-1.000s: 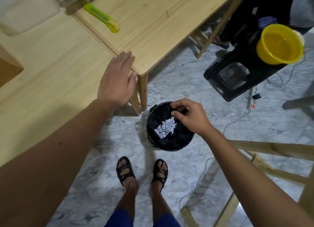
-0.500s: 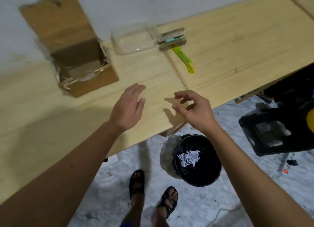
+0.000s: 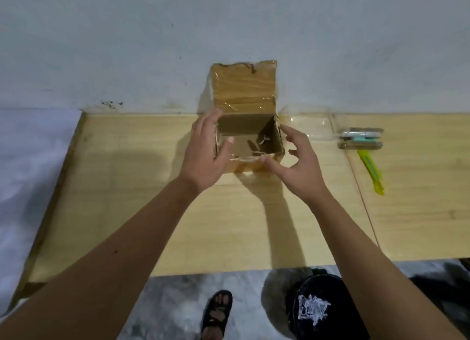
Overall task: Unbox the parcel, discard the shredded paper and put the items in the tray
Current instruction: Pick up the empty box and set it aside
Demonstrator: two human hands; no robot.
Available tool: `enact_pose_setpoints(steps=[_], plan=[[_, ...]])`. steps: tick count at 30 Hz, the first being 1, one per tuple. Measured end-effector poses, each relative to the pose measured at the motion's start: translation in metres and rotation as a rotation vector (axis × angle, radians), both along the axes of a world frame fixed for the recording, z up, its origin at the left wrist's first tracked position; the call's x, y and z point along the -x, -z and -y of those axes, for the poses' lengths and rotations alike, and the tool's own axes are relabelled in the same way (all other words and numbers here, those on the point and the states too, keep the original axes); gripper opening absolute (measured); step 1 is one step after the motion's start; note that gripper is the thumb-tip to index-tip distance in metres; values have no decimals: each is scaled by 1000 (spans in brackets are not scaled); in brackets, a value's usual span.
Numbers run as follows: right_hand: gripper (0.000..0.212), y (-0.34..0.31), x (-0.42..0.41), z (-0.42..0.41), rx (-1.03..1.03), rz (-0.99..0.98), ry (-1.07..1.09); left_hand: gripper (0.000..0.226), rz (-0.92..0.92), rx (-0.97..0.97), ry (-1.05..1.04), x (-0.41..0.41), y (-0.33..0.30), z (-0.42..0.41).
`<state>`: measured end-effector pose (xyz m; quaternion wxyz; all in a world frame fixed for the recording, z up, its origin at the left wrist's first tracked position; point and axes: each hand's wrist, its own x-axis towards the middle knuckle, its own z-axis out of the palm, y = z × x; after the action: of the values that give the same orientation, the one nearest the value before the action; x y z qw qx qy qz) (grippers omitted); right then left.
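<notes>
The open cardboard parcel [image 3: 248, 133] stands on the wooden table [image 3: 152, 212] against the wall, its taped flap [image 3: 244, 87] upright. A few paper strands cling to its rim; its floor looks bare. My left hand [image 3: 206, 154] lies against the box's left wall, thumb over the rim. My right hand [image 3: 296, 161] hovers at the box's front right corner, fingers spread, holding nothing. A clear plastic tray [image 3: 310, 126] sits just right of the box. White shredded paper [image 3: 312, 308] lies in the black bin [image 3: 328, 311] on the floor.
A wooden item with a teal part [image 3: 360, 138] lies right of the tray, and a yellow-green utility knife [image 3: 371, 173] in front of it. A white cloth [image 3: 28, 174] covers the left. My sandalled foot [image 3: 216, 314] stands on the marble floor beside the bin.
My view rose from the bin to the table. Both hands moved away from the bin and table edge up to the parcel; the left now touches its left wall.
</notes>
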<state>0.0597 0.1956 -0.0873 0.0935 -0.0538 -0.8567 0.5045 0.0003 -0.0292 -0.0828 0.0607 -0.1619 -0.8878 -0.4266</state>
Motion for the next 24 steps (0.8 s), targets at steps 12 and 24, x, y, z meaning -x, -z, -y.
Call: enact_pose_setpoints(steps=[12,24], plan=[[97,13,84,8,35,134,112,73,420,-587,-156,55,30,-43],[62,17,85,-1,459,139,245,68,559,-1066,-289,69,35,-38]])
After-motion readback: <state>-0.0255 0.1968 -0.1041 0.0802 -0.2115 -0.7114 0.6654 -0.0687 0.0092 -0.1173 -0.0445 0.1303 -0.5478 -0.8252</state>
